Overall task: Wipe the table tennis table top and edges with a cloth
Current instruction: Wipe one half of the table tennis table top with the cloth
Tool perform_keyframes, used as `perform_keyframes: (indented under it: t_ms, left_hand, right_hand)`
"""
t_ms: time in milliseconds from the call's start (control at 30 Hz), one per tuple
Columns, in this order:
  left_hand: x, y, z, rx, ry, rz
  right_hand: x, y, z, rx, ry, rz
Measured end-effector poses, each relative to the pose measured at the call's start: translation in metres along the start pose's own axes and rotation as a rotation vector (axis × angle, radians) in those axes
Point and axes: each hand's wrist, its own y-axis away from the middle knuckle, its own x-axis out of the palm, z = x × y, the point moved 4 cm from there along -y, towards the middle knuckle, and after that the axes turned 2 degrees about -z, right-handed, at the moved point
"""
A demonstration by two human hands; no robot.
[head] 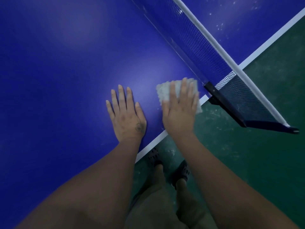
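The blue table tennis table top (66, 71) fills the left and upper view, with a white line along its side edge (153, 141). A pale cloth (164, 90) lies flat on the top at that edge, close to the net post. My right hand (179, 109) presses on the cloth with straight fingers, and part of the cloth hangs past the edge. My left hand (127, 116) rests flat on the bare blue surface just left of it, fingers spread.
The net (203, 45) with its white top band runs diagonally from top centre to the right, held by a dark clamp post (219, 98) that sticks out past the table edge. Green floor (264, 146) lies below, with my feet in dark shoes (155, 157).
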Motion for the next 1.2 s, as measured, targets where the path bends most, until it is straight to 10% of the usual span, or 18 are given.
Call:
perform_keyframes:
  t_ms: [167,400,733,967,1200]
  left_hand:
    - [-0.001,-0.001,0.002,-0.001,0.081,0.018]
    - [-0.003,-0.001,0.000,0.008,0.074,0.010]
    - [-0.029,0.005,0.050,-0.014,0.584,0.015]
    - [-0.047,0.066,0.188,-0.316,0.084,-0.045]
    - [-0.042,0.094,0.209,-0.334,0.006,-0.030]
  right_hand:
    - [0.002,0.085,-0.002,-0.449,-0.088,0.076]
    - [-0.002,0.012,-0.019,-0.027,0.015,0.010]
    - [-0.003,0.097,-0.040,-0.408,-0.014,0.094]
    - [0.007,0.019,0.045,-0.230,-0.086,0.015]
    - [0.030,0.132,0.134,-0.785,-0.184,0.145]
